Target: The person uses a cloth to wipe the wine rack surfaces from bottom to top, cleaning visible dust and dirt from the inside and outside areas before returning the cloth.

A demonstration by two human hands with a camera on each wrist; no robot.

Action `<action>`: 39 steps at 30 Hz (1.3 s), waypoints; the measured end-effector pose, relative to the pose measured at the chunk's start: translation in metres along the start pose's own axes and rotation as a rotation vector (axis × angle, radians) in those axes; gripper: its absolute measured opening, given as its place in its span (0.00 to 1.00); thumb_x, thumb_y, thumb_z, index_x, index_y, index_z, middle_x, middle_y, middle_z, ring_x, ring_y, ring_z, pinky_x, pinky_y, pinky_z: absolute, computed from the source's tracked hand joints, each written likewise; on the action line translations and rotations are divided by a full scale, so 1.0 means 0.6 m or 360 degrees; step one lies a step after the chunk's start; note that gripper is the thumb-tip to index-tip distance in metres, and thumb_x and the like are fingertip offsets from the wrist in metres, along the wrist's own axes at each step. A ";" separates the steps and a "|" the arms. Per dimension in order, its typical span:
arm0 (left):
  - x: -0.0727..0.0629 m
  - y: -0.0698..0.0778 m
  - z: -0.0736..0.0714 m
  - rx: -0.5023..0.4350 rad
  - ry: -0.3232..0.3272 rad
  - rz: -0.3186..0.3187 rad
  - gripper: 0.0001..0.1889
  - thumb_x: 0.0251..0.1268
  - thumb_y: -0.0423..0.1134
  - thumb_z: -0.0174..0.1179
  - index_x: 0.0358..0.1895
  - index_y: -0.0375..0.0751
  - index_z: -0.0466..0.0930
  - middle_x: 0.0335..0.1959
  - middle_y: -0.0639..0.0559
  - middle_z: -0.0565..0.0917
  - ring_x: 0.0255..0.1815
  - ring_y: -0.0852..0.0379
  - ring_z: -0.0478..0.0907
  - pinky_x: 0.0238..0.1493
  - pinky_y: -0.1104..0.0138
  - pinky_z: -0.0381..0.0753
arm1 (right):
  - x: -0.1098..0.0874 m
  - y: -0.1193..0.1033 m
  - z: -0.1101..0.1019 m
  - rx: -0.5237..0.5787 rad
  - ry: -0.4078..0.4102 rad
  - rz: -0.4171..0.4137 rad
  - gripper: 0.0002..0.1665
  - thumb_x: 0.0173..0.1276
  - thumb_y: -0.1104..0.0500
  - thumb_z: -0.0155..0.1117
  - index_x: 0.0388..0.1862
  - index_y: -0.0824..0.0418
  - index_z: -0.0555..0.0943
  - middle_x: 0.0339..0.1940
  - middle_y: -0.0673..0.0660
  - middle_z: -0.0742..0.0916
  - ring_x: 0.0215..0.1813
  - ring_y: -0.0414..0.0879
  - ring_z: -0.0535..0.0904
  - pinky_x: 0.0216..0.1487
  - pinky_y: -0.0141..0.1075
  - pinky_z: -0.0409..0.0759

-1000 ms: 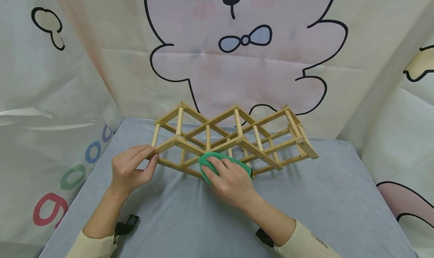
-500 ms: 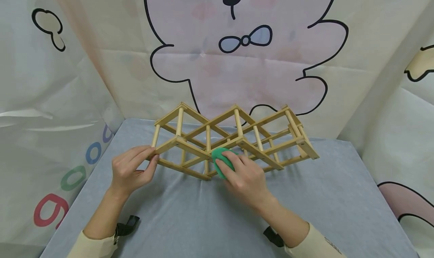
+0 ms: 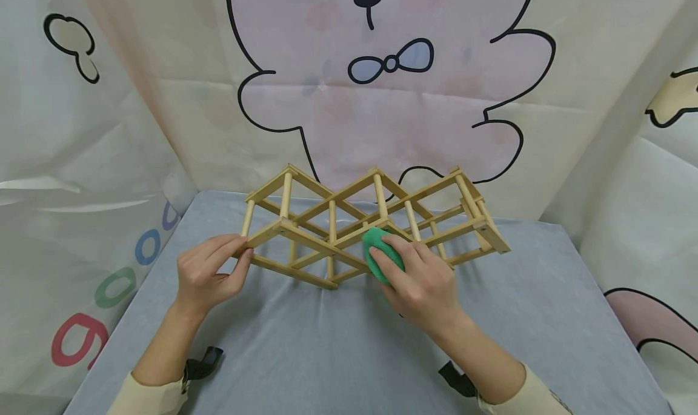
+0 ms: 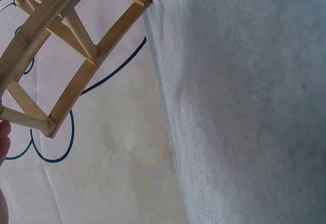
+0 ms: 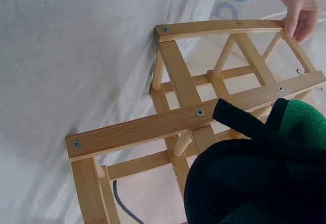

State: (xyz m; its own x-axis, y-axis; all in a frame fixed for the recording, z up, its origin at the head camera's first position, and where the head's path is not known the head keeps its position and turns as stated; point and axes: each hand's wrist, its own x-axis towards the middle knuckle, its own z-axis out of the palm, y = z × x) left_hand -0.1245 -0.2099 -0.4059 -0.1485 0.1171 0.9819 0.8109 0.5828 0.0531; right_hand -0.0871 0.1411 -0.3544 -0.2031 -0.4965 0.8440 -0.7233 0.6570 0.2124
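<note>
A wooden lattice rack (image 3: 311, 239), likely a folding wine rack of slats and dowels, stands stretched out across the table. My left hand (image 3: 209, 272) pinches its left corner between thumb and fingers; in the left wrist view, fingertips (image 4: 3, 145) show at the edge beside the rack (image 4: 74, 91). My right hand (image 3: 425, 282) grips a green terry cloth pad (image 3: 376, 239) against the near slats, right of the middle. Black trim borders the pad (image 5: 303, 124) in the right wrist view, where a dark shape covers much of the rack's (image 5: 147, 126) lower right.
Blue-grey cloth covers the table (image 3: 327, 354). Behind it hangs a printed backdrop (image 3: 191, 124) with a cartoon animal, close to the rack's far side. More printed sheets (image 3: 643, 209) hang at both sides. A black strap (image 3: 204, 361) is at each wrist.
My right hand has slid the green pad to the right along the near slats, baring the lower front joint left of it. My left hand keeps its pinch and the rack stays put.
</note>
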 end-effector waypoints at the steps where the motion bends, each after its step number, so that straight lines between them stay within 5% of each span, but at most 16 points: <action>1: 0.000 0.000 0.000 0.0001 0.0000 0.0000 0.15 0.68 0.38 0.63 0.29 0.29 0.89 0.26 0.42 0.88 0.16 0.51 0.81 0.16 0.58 0.81 | -0.001 0.000 0.000 0.0005 0.0005 0.0005 0.12 0.76 0.59 0.62 0.47 0.62 0.90 0.47 0.64 0.88 0.33 0.60 0.86 0.32 0.51 0.90; 16: 0.000 0.001 -0.001 -0.0003 0.0004 -0.0003 0.15 0.68 0.38 0.63 0.29 0.29 0.90 0.25 0.42 0.88 0.16 0.51 0.81 0.16 0.59 0.81 | -0.064 0.023 -0.008 0.0050 -0.0049 0.0089 0.15 0.74 0.60 0.58 0.47 0.63 0.91 0.47 0.66 0.88 0.34 0.62 0.86 0.29 0.54 0.90; 27: 0.000 0.000 0.000 -0.0010 0.0006 -0.0012 0.15 0.68 0.38 0.63 0.29 0.29 0.90 0.26 0.42 0.88 0.16 0.51 0.81 0.17 0.60 0.81 | -0.128 0.052 -0.028 0.0101 -0.0221 0.0191 0.21 0.77 0.55 0.53 0.49 0.64 0.90 0.49 0.66 0.88 0.35 0.63 0.85 0.26 0.54 0.88; 39: -0.001 0.000 0.000 -0.0008 0.0004 -0.0014 0.15 0.68 0.38 0.63 0.29 0.29 0.89 0.25 0.42 0.88 0.16 0.51 0.81 0.18 0.62 0.82 | -0.127 0.089 -0.060 0.0018 -0.0145 0.0225 0.20 0.75 0.54 0.55 0.46 0.64 0.91 0.48 0.68 0.87 0.37 0.68 0.85 0.27 0.59 0.88</action>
State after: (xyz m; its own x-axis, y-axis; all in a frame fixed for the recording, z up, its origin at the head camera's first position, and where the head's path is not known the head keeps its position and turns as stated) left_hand -0.1244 -0.2104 -0.4066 -0.1544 0.1097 0.9819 0.8122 0.5800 0.0629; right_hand -0.0866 0.2348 -0.3895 -0.3621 -0.4493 0.8167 -0.6904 0.7179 0.0889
